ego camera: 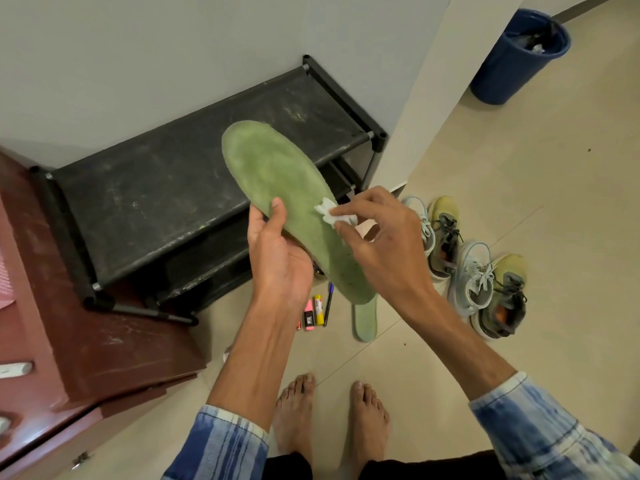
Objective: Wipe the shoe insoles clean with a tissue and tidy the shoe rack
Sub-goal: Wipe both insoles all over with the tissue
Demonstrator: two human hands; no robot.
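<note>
Item: insole (277, 181), green; you are wiping it above the rack (173, 188).

Your left hand (277, 251) is grasping the insole at its near half, thumb lying on top and fingers curling underneath, holding it tilted with the toe end pointing toward the wall. Your right hand (381, 237) is pinching a white tissue (327, 211) and pressing it against the insole's middle. A second insole (365, 322) is lying on the floor below the held one, just beside a pen (329, 303) and a pink highlighter (308, 315). Two pairs of shoes (485, 289) are standing to your right, near the rack's end. A blue bin (516, 57) is sitting well apart by the wall.
</note>
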